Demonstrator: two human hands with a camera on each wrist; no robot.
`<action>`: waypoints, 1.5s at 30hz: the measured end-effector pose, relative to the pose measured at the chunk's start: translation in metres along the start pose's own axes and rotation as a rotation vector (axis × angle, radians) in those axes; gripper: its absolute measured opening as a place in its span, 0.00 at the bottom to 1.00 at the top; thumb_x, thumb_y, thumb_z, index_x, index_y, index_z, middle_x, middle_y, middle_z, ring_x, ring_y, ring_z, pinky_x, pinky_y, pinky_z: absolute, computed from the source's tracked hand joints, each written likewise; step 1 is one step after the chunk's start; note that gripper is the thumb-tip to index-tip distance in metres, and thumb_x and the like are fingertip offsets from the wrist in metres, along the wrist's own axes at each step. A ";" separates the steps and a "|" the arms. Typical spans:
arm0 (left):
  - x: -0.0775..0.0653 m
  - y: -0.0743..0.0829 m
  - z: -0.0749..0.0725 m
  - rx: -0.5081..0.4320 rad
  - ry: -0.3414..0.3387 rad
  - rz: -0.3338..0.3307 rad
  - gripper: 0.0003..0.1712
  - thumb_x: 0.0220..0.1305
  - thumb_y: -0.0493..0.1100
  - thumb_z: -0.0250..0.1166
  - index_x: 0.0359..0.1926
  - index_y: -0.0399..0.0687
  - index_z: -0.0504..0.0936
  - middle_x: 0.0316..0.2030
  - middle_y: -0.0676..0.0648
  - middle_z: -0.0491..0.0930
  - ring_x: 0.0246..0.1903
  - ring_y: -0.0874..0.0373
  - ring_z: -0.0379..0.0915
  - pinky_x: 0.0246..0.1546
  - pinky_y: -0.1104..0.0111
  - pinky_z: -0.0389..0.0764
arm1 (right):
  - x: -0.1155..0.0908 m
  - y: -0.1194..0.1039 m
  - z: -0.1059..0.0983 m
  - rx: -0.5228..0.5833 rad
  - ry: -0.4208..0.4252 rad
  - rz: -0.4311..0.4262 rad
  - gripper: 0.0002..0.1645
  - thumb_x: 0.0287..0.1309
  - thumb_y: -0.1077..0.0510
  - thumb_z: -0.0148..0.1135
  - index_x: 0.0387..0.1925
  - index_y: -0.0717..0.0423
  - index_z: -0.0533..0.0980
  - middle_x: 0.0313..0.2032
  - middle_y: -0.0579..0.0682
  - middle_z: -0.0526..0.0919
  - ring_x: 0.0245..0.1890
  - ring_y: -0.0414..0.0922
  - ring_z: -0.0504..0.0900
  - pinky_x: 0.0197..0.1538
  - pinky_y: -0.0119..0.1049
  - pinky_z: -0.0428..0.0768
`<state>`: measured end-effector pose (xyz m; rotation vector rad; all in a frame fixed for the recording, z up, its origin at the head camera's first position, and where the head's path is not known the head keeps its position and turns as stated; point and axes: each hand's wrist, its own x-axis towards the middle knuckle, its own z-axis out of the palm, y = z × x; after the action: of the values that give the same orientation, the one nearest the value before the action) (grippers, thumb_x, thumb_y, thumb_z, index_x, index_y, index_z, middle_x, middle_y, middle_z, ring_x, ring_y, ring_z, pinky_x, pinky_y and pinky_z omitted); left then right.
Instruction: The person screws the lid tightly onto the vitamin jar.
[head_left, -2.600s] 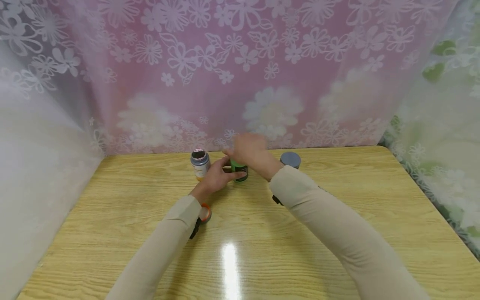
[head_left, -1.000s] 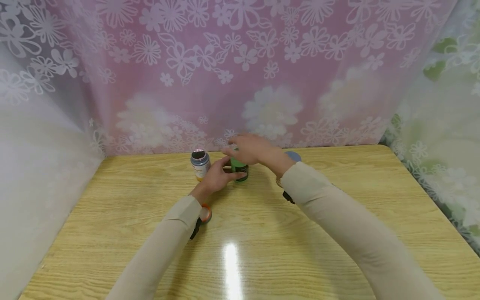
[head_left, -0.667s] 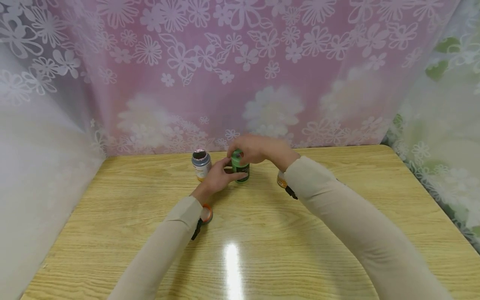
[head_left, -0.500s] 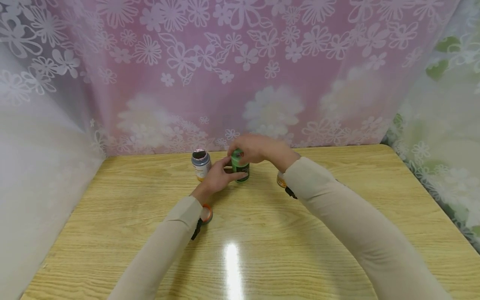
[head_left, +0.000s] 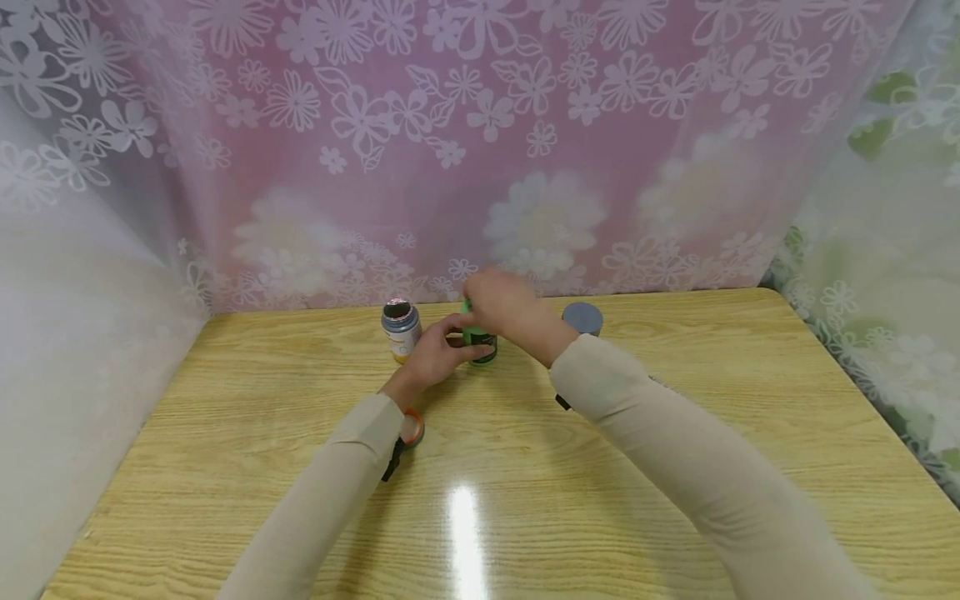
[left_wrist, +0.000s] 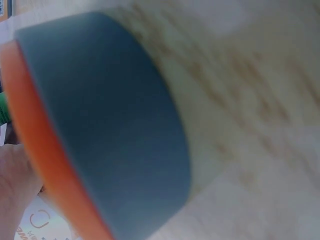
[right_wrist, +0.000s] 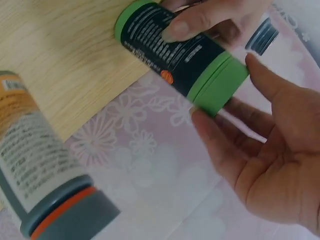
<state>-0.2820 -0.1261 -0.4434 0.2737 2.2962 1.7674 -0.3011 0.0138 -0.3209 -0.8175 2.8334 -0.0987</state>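
A green bottle (head_left: 481, 353) with a dark label stands near the back of the table. My left hand (head_left: 437, 354) grips its body from the left, thumb and fingers round it; in the right wrist view that thumb lies across the label. Over the top, my right hand (head_left: 512, 310) pinches the green lid (right_wrist: 221, 85), thumb on one side and fingers on the other. A thin seam shows around the lid. Left of these hands stands an opened bottle (head_left: 401, 332), torn foil at its mouth. By my left wrist lies a grey lid (left_wrist: 107, 120) with an orange rim.
To the right, partly behind my right forearm, is another bottle (right_wrist: 40, 155) with its grey cap (head_left: 582, 318) on. A pink floral curtain (head_left: 465, 167) hangs right behind the table's back edge. Bare wood (head_left: 525, 500) stretches toward the front.
My right hand lifts loose from the green lid, arches back over it, then turns, its wrist swinging left and forward. The right bottle's grey cap shows again. My left hand stays still.
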 end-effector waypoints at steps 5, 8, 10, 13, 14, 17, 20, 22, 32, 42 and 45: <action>0.000 -0.001 0.000 0.018 0.002 0.018 0.26 0.59 0.47 0.70 0.58 0.57 0.73 0.54 0.50 0.72 0.51 0.54 0.76 0.45 0.61 0.79 | 0.000 -0.008 0.004 -0.081 0.027 0.093 0.23 0.63 0.39 0.57 0.31 0.54 0.78 0.21 0.47 0.76 0.18 0.41 0.76 0.21 0.35 0.75; 0.001 -0.002 0.000 0.036 0.010 0.021 0.26 0.59 0.48 0.70 0.58 0.58 0.73 0.53 0.50 0.72 0.51 0.53 0.75 0.45 0.62 0.79 | 0.000 -0.009 0.006 -0.105 0.022 0.133 0.25 0.64 0.36 0.55 0.42 0.53 0.79 0.25 0.49 0.80 0.20 0.44 0.79 0.23 0.39 0.78; 0.001 -0.002 0.000 0.049 0.013 0.017 0.28 0.58 0.49 0.70 0.59 0.56 0.72 0.54 0.50 0.71 0.53 0.52 0.74 0.46 0.62 0.79 | 0.000 -0.008 0.008 -0.112 0.013 0.142 0.30 0.64 0.34 0.52 0.53 0.51 0.76 0.34 0.50 0.82 0.27 0.46 0.81 0.28 0.42 0.80; 0.001 -0.002 0.000 0.064 0.016 -0.003 0.33 0.58 0.51 0.70 0.62 0.55 0.69 0.56 0.50 0.70 0.56 0.50 0.72 0.48 0.62 0.78 | 0.000 -0.001 0.007 -0.075 -0.010 0.076 0.35 0.66 0.33 0.47 0.66 0.46 0.68 0.54 0.52 0.77 0.47 0.50 0.79 0.43 0.48 0.80; 0.001 -0.003 0.000 0.070 0.015 -0.007 0.34 0.58 0.52 0.70 0.63 0.55 0.68 0.58 0.50 0.69 0.57 0.50 0.71 0.49 0.61 0.77 | 0.000 0.002 0.005 -0.053 -0.024 0.012 0.34 0.67 0.34 0.47 0.67 0.46 0.66 0.59 0.52 0.73 0.54 0.51 0.76 0.50 0.49 0.77; 0.001 -0.003 0.000 0.082 0.006 -0.008 0.36 0.59 0.52 0.69 0.65 0.53 0.66 0.61 0.51 0.67 0.58 0.50 0.69 0.50 0.60 0.77 | -0.001 0.011 -0.004 0.029 -0.107 -0.214 0.28 0.70 0.46 0.51 0.67 0.48 0.66 0.66 0.53 0.65 0.63 0.51 0.66 0.60 0.48 0.69; 0.001 -0.003 0.000 0.081 0.001 0.000 0.34 0.60 0.51 0.69 0.64 0.52 0.68 0.61 0.51 0.68 0.58 0.51 0.70 0.50 0.61 0.77 | -0.001 0.017 -0.014 0.073 -0.198 -0.391 0.24 0.67 0.60 0.56 0.64 0.54 0.70 0.63 0.54 0.68 0.61 0.51 0.68 0.60 0.45 0.69; 0.002 -0.003 0.000 0.062 0.001 -0.003 0.33 0.59 0.50 0.69 0.63 0.52 0.69 0.59 0.52 0.69 0.56 0.52 0.71 0.48 0.62 0.78 | -0.001 0.018 -0.018 0.075 -0.227 -0.416 0.22 0.64 0.66 0.56 0.60 0.57 0.73 0.60 0.54 0.72 0.57 0.51 0.71 0.55 0.43 0.72; 0.002 -0.001 0.001 0.060 0.012 0.013 0.30 0.60 0.49 0.69 0.62 0.53 0.70 0.55 0.53 0.71 0.53 0.54 0.74 0.45 0.64 0.79 | 0.001 0.018 -0.014 0.025 -0.168 -0.336 0.19 0.62 0.63 0.62 0.55 0.54 0.78 0.53 0.50 0.77 0.50 0.46 0.75 0.49 0.38 0.75; 0.002 0.001 0.001 0.022 -0.013 0.003 0.30 0.62 0.45 0.68 0.63 0.48 0.68 0.57 0.48 0.71 0.55 0.49 0.72 0.49 0.60 0.78 | -0.001 0.004 -0.010 -0.028 -0.087 -0.182 0.20 0.62 0.55 0.63 0.55 0.54 0.78 0.47 0.49 0.81 0.41 0.44 0.78 0.43 0.36 0.77; 0.002 0.002 0.000 0.006 -0.029 0.001 0.31 0.62 0.43 0.67 0.63 0.44 0.68 0.58 0.44 0.70 0.57 0.46 0.71 0.50 0.57 0.77 | -0.002 0.000 -0.008 -0.034 -0.052 -0.148 0.14 0.62 0.56 0.63 0.49 0.54 0.80 0.40 0.48 0.82 0.36 0.44 0.78 0.38 0.37 0.77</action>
<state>-0.2841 -0.1250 -0.4418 0.2994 2.2825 1.7450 -0.3008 0.0152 -0.3131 -1.0207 2.7309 -0.0497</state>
